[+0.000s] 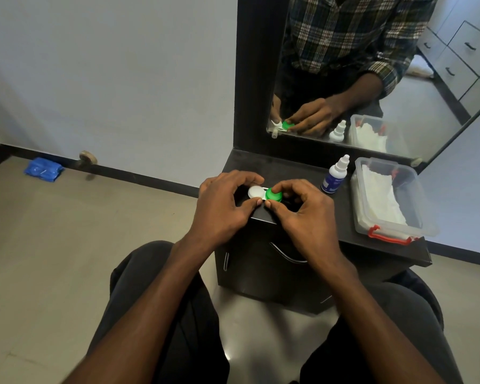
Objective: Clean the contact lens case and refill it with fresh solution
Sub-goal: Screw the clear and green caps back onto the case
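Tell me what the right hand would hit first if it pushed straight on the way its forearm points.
Probably the green cap it already pinches; beyond the right hand, likely the mirror frame, though depth is unclear.

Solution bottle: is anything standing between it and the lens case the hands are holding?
Nothing visible does. The white dropper bottle with the blue label stands upright on the dark tabletop, right of the right hand. The white-and-green lens case, also held by the left hand, has both caps on.
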